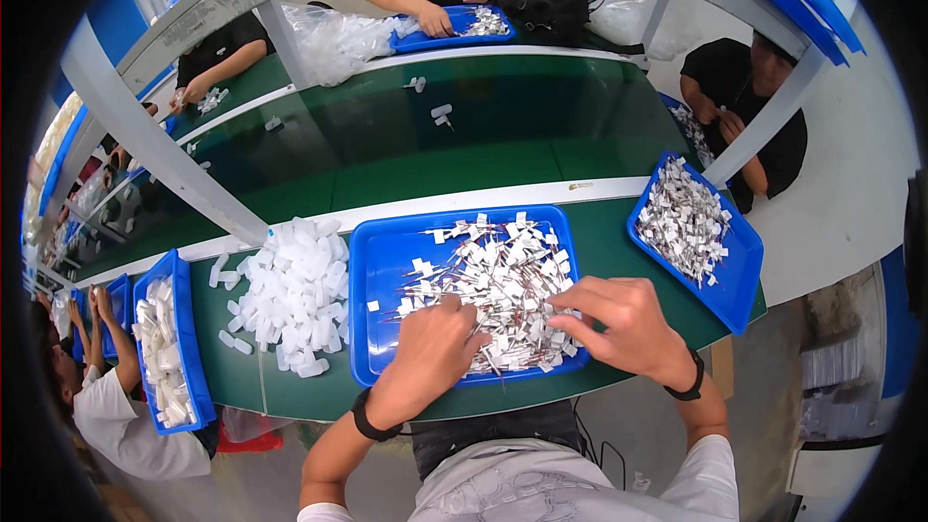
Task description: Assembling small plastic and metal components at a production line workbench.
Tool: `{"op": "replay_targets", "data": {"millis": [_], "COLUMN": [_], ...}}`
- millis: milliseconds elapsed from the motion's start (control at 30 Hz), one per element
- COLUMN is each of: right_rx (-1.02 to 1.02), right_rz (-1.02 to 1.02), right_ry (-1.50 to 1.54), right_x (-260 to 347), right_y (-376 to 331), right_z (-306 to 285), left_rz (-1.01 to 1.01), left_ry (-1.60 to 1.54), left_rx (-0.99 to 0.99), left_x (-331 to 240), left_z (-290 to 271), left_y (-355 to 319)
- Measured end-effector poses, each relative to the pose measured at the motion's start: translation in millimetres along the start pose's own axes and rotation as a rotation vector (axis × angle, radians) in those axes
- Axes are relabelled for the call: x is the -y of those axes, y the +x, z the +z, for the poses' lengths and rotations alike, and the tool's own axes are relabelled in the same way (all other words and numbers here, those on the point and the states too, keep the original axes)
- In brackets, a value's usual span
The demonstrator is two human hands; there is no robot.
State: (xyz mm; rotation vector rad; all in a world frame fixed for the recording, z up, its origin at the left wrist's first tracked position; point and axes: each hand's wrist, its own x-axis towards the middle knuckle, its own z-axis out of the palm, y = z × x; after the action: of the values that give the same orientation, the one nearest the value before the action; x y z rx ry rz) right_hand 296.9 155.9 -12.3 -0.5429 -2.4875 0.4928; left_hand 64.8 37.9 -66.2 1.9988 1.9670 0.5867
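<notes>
Clock centred on the blue tray [379, 256] in front of the wearer. Left hand [430, 343] at 7 o'clock: fingers curled at the edge of the heap, thumb toward 3; cannot tell whether anything is pinched. Right hand [623, 324] at 3–4 o'clock: thumb and forefinger nearly together, reaching over the heap's edge; contents of the pinch cannot be told. Tagged wire parts [507, 295]: one heap in the tray, mostly toward 3, overlapping, not countable. White plastic sleeves [295, 295]: one pile at 9, dozens. Side trays on this bench: one, right tray [739, 256], between 2 and 3; one, left tray [200, 382], near 9. Wristbands [365, 416]: two.
</notes>
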Motion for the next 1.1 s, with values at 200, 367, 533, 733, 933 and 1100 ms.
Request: {"op": "replay_targets", "data": {"millis": [200, 367, 533, 733, 933, 1100], "right_rx": [0.114, 0.123, 0.104, 0.203, 0.070, -0.028], "right_rz": [-0.076, -0.179, -0.278, -0.198, 0.278, 0.475], "right_ry": [0.074, 0.090, 0.059, 0.097, 0.151, 0.668], "right_x": [-6, 21, 29, 40, 34, 26], "right_y": [32, 37, 25, 24, 17, 18], "right_z": [29, 49, 49, 42, -29, -44], "left_rz": [-0.003, 0.025, 0.112, 0.051, -0.424, -0.329], "left_ry": [-0.090, -0.164, -0.224, -0.334, -0.047, 0.039], "left_rx": [-0.018, -0.146, -0.200, -0.300, -0.643, -0.487], "left_x": [6, -10, -15, 5, 63, 101], "left_z": [-2, -22, -31, -34, -71, -56], "left_y": [-5, -16, -28, -72, -132, -150]}}
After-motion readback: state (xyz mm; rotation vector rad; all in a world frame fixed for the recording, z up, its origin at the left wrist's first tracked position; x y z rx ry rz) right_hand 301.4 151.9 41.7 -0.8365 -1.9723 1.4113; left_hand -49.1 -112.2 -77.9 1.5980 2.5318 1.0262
